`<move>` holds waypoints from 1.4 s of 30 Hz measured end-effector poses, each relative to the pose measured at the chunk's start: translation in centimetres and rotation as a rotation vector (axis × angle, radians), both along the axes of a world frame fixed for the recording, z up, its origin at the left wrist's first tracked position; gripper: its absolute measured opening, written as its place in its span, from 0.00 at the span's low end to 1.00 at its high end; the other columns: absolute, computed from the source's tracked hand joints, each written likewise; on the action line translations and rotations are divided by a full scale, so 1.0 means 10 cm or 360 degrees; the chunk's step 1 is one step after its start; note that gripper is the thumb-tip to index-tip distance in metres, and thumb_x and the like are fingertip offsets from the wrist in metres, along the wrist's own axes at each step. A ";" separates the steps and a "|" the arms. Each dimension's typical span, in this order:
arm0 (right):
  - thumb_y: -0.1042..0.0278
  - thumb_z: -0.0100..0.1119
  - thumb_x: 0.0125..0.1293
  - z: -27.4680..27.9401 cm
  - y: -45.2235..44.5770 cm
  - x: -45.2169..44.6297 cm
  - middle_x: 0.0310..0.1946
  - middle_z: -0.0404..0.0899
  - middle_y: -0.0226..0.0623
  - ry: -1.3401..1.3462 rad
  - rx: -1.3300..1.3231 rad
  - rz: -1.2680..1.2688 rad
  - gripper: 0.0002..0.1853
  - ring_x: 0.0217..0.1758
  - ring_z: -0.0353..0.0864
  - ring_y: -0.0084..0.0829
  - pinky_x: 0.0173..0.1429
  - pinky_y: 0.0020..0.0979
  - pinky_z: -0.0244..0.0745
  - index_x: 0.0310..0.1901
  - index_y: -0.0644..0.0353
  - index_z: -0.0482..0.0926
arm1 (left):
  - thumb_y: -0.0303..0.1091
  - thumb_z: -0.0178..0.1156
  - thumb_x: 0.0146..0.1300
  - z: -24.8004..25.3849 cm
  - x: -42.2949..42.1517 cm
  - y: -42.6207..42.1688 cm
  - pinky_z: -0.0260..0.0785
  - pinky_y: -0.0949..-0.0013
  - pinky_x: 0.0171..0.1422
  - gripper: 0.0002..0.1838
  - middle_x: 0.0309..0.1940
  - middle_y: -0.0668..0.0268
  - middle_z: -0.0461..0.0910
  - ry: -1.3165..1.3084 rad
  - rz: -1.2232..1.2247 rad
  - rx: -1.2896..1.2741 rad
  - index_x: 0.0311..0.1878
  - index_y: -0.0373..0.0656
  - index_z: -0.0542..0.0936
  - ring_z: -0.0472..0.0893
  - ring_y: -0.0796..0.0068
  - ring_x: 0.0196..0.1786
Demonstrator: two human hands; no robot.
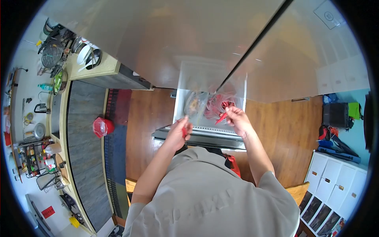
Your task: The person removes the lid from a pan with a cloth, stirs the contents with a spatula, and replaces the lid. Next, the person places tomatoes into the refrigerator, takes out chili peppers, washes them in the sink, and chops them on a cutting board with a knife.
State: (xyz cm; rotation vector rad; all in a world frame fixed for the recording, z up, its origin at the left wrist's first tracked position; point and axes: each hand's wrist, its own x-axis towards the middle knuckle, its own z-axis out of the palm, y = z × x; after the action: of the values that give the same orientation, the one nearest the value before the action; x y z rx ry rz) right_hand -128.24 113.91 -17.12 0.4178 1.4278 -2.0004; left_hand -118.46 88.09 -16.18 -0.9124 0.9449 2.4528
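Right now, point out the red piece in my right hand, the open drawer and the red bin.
Red piece [221,118]: head view, middle of its length.
Open drawer [179,106]: head view, its white side, left in the picture.
Red bin [110,126]: head view, its outer wall.

The left hand [178,133] is smeared by motion, and its fingers hide most of a small, bright-red piece [184,132], leaving its shape unclear. The right hand [238,119] covers one end of a slim, pointed red piece [222,117]. Toward the left edge of the white, box-shaped drawer [179,104], glare and creases obscure the yellowish-brown contents of a clear plastic bag [193,106]. The grey, short-sleeved cloth shirt [213,189] hides part of the drawer's dark front and is itself cut off by the bottom edge of the view.
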 end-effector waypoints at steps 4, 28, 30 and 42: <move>0.61 0.67 0.65 0.08 -0.43 0.21 0.21 0.73 0.18 -0.0046 -0.0175 0.0198 0.11 0.21 0.64 0.12 0.25 0.17 0.56 0.28 0.52 0.78 | 0.49 0.54 0.72 0.12 -0.19 0.26 0.62 0.80 0.22 0.16 0.32 0.68 0.80 0.0062 -0.0332 -0.0496 0.40 0.45 0.73 0.79 0.80 0.29; 0.68 0.55 0.63 -1.67 0.14 -0.52 0.45 0.84 0.48 0.0892 0.2303 0.1425 0.12 0.50 0.84 0.47 0.54 0.44 0.81 0.44 0.60 0.83 | 0.50 0.48 0.75 0.15 0.53 -0.28 0.61 0.74 0.24 0.17 0.20 0.72 0.68 -0.0132 0.0192 -0.0035 0.34 0.49 0.70 0.71 0.76 0.23; 0.67 0.55 0.63 -1.80 0.04 -0.51 0.46 0.84 0.48 0.0487 0.2327 0.1259 0.12 0.53 0.84 0.45 0.56 0.43 0.80 0.45 0.60 0.83 | 0.51 0.48 0.75 0.18 0.59 -0.31 0.61 0.74 0.24 0.17 0.19 0.72 0.67 -0.0113 0.0238 0.0025 0.34 0.49 0.70 0.70 0.76 0.22; 0.63 0.51 0.66 -1.86 -0.12 -0.45 0.49 0.83 0.49 0.0361 0.2252 0.0747 0.16 0.54 0.83 0.48 0.56 0.44 0.78 0.51 0.58 0.80 | 0.53 0.48 0.75 0.21 0.83 -0.26 0.61 0.75 0.28 0.21 0.17 0.72 0.63 -0.0264 0.0446 0.0021 0.27 0.51 0.66 0.66 0.77 0.24</move>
State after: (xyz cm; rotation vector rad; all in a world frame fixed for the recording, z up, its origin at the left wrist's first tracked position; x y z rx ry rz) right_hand -132.71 112.73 -35.76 0.3466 2.6076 -0.4227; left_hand -110.19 85.48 -14.03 -1.2981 0.7879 2.5538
